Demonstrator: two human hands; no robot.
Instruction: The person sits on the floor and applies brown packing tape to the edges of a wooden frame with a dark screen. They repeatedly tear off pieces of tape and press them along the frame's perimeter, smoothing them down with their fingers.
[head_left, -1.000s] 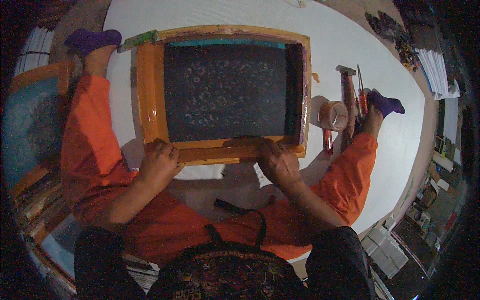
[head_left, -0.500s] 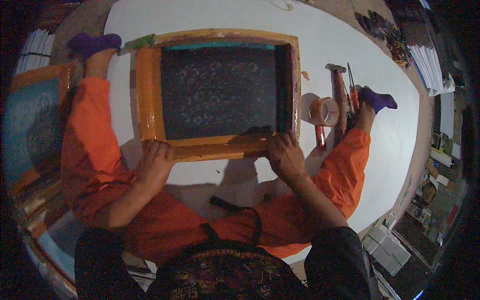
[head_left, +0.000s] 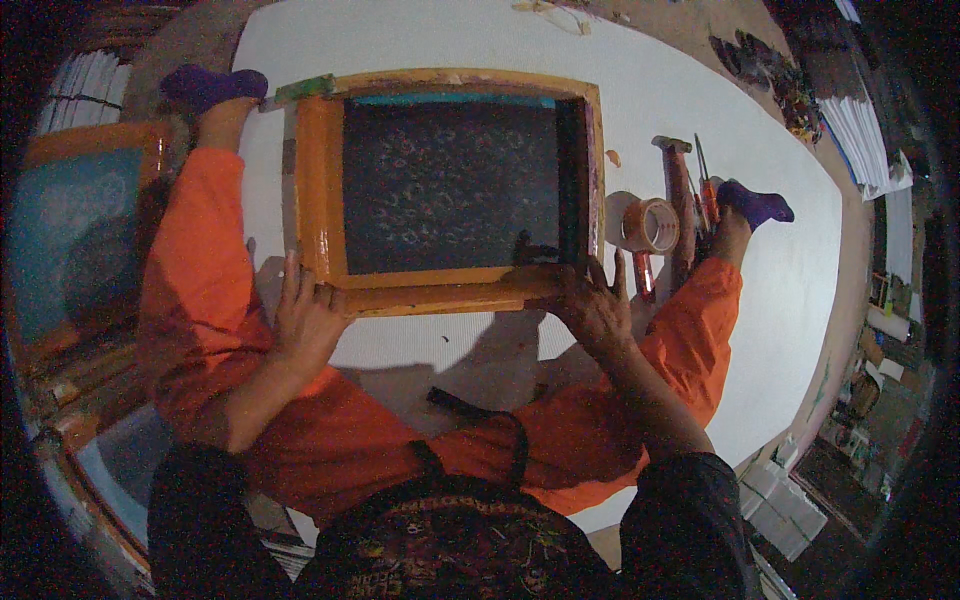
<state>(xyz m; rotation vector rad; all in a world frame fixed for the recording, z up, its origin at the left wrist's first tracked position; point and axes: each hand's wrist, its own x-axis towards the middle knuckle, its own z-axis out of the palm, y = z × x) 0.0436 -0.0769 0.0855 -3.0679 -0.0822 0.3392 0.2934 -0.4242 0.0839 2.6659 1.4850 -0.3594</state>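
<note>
Dark panel (head_left: 455,185) already sitting inside wooden frame (head_left: 322,190) on white surface (head_left: 380,345), left hand (head_left: 308,318) resting half-curled at near-left corner, can't tell if gripping, right hand (head_left: 598,308) resting fingers-spread at near-right, hammer (head_left: 678,200) lying unused, what's left not showing.

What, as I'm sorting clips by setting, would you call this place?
Likely a workshop, judging by the wooden frame, the hammer and the tape roll on the white surface.

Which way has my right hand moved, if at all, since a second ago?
Yes, to the right: your right hand is now closer to the tape roll.
</note>
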